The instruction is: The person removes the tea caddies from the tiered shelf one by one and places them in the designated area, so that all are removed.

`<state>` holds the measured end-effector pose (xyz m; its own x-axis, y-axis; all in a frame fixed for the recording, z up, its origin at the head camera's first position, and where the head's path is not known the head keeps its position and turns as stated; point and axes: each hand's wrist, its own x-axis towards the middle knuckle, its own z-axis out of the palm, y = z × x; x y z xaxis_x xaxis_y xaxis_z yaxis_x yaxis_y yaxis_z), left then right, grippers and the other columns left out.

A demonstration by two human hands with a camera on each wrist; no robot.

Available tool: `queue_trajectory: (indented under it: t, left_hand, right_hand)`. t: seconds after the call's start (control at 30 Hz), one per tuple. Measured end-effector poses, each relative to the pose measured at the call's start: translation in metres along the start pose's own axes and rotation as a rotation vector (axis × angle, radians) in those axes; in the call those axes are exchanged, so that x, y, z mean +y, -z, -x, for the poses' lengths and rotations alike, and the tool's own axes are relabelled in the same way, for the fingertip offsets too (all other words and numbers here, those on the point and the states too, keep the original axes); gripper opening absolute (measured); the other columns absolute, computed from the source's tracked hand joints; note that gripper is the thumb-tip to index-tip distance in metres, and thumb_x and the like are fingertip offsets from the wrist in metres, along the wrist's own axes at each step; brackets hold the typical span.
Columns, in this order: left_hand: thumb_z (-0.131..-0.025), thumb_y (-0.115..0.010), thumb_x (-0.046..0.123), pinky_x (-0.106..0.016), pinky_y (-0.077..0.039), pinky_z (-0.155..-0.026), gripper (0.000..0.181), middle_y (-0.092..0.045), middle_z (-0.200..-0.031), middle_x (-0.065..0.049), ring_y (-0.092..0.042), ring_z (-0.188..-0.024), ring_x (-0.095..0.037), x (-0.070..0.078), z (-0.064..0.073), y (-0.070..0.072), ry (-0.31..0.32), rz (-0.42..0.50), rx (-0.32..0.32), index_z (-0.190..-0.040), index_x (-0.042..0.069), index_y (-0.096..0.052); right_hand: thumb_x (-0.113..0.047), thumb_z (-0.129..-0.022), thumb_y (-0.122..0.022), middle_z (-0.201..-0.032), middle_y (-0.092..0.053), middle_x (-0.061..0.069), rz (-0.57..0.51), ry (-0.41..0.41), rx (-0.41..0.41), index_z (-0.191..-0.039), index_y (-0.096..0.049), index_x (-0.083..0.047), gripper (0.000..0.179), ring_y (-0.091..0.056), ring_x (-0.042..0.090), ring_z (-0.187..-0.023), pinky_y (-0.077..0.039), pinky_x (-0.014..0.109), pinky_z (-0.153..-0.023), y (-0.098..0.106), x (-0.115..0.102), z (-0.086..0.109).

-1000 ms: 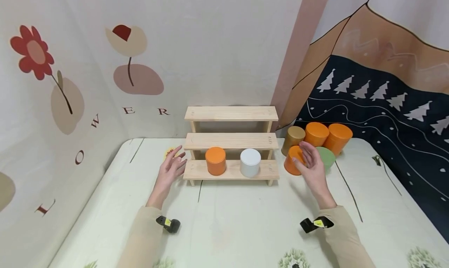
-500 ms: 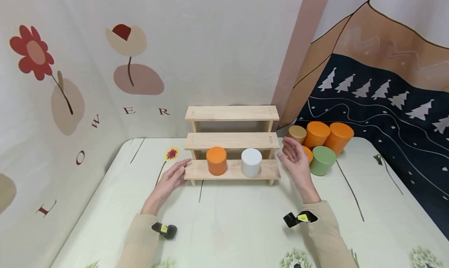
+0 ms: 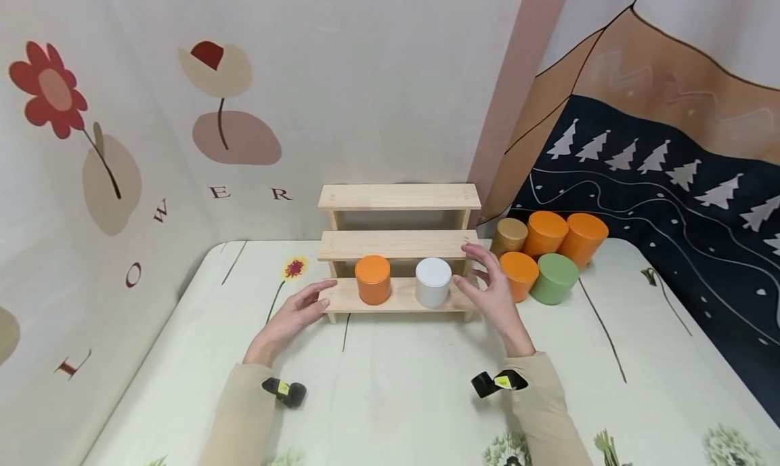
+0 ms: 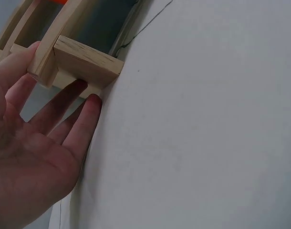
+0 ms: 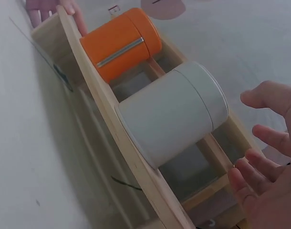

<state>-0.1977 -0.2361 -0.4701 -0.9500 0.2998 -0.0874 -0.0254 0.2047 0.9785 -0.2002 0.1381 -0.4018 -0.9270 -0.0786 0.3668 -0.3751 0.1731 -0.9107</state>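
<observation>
A three-tier wooden display stand stands against the back wall. On its lowest tier sit an orange tin and, to the right, a white tin, both upright with lids on. My left hand rests its fingers at the left end of the lowest tier; in the left wrist view its fingertips lie along the end of the board and its leg. Beside the white tin is my right hand, thumb and fingers spread, with a gap to the tin in the right wrist view.
Right of the stand is a cluster of tins: a gold one, a green one and several orange ones. A flower-printed cloth covers the table. Printed fabric hangs behind.
My right hand has moved left from over the tin cluster to beside the white tin, holding nothing. My left hand has lowered and come against the stand's left end.
</observation>
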Motion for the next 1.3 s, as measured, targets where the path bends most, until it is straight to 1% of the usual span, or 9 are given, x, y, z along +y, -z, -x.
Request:
queue_trajectory:
  t: [0.1, 0.17, 0.27, 0.37, 0.5, 0.6, 0.9, 1.17, 1.3]
  left_hand:
    - [-0.098, -0.058, 0.03, -0.051, -0.025, -0.11, 0.05, -0.024, -0.157, -0.01, -0.012, -0.144, -0.034, 0.0, 0.0, 0.002, 0.025, 0.019, 0.001, -0.144, 0.015, -0.045]
    - [-0.098, -0.058, 0.031, -0.052, -0.025, -0.11, 0.051, -0.024, -0.157, -0.009, -0.012, -0.144, -0.035, 0.0, 0.0, 0.003, 0.033, 0.021, -0.001, -0.145, 0.016, -0.044]
    - [-0.098, -0.059, 0.03, -0.053, -0.026, -0.109, 0.051, -0.025, -0.156, -0.008, -0.014, -0.143, -0.035, 0.001, 0.0, 0.003, 0.045, 0.034, -0.008, -0.145, 0.018, -0.044]
    - [-0.098, -0.058, 0.028, -0.052, -0.03, -0.108, 0.051, -0.028, -0.155, -0.01, -0.025, -0.14, -0.034, 0.0, -0.001, 0.003, 0.046, 0.05, -0.027, -0.146, 0.017, -0.043]
    - [-0.098, -0.058, 0.024, -0.042, -0.038, -0.103, 0.051, -0.038, -0.149, -0.014, -0.047, -0.126, -0.028, -0.001, -0.001, 0.003, 0.043, 0.066, -0.038, -0.146, 0.016, -0.043]
    - [-0.098, -0.059, 0.025, -0.039, -0.04, -0.1, 0.051, -0.042, -0.146, -0.015, -0.052, -0.12, -0.024, -0.002, -0.001, 0.003, 0.048, 0.066, -0.035, -0.146, 0.017, -0.043]
    - [-0.098, -0.059, 0.025, -0.041, -0.039, -0.101, 0.051, -0.04, -0.147, -0.014, -0.052, -0.119, -0.024, -0.002, -0.003, 0.005, 0.05, 0.061, -0.033, -0.146, 0.018, -0.043]
    - [-0.098, -0.059, 0.023, -0.04, -0.037, -0.105, 0.053, -0.038, -0.147, -0.02, -0.047, -0.126, -0.027, -0.003, -0.005, 0.004, 0.064, 0.114, -0.038, -0.147, 0.013, -0.041]
    - [-0.097, -0.06, 0.022, -0.037, -0.038, -0.105, 0.053, -0.04, -0.145, -0.021, -0.048, -0.125, -0.026, -0.003, -0.004, 0.005, 0.067, 0.138, -0.037, -0.146, 0.013, -0.041]
  right_hand:
    - [0.01, -0.086, -0.066, -0.139, -0.039, 0.027, -0.032, -0.02, 0.003, -0.133, -0.045, 0.012, 0.051, -0.039, 0.044, -0.126, -0.034, 0.058, -0.103, -0.005, -0.013, 0.002]
    - [0.009, -0.086, -0.065, -0.139, -0.04, 0.026, -0.04, -0.031, 0.002, -0.133, -0.044, 0.012, 0.052, -0.039, 0.044, -0.126, -0.034, 0.057, -0.103, -0.008, -0.013, 0.002]
    - [0.006, -0.086, -0.067, -0.14, -0.042, 0.022, -0.037, -0.061, -0.014, -0.135, -0.045, 0.006, 0.054, -0.04, 0.04, -0.126, -0.035, 0.053, -0.104, -0.013, -0.003, 0.0]
    - [-0.002, -0.087, -0.07, -0.139, -0.042, 0.019, -0.009, -0.106, -0.055, -0.138, -0.045, 0.001, 0.057, -0.042, 0.036, -0.124, -0.036, 0.05, -0.105, -0.019, 0.006, -0.001]
    - [-0.01, -0.086, -0.073, -0.139, -0.039, 0.015, 0.052, -0.143, -0.089, -0.139, -0.045, -0.004, 0.06, -0.044, 0.031, -0.119, -0.037, 0.048, -0.103, -0.026, 0.01, 0.001]
    - [-0.009, -0.084, -0.075, -0.14, -0.036, 0.012, 0.066, -0.144, -0.084, -0.137, -0.047, -0.006, 0.06, -0.044, 0.029, -0.117, -0.037, 0.047, -0.102, -0.029, 0.011, 0.002]
    - [-0.009, -0.083, -0.076, -0.147, -0.027, 0.016, 0.056, -0.174, -0.132, -0.138, -0.047, 0.002, 0.063, -0.041, 0.036, -0.122, -0.035, 0.051, -0.103, -0.028, 0.009, -0.002]
    - [-0.007, -0.08, -0.078, -0.144, -0.035, 0.014, 0.116, -0.15, -0.136, -0.133, -0.053, -0.001, 0.059, -0.047, 0.035, -0.116, -0.042, 0.049, -0.097, -0.023, 0.012, -0.002]
    - [-0.009, -0.08, -0.079, -0.142, -0.037, 0.013, 0.103, -0.162, -0.138, -0.133, -0.053, -0.002, 0.06, -0.049, 0.035, -0.115, -0.044, 0.048, -0.097, -0.021, 0.012, -0.001]
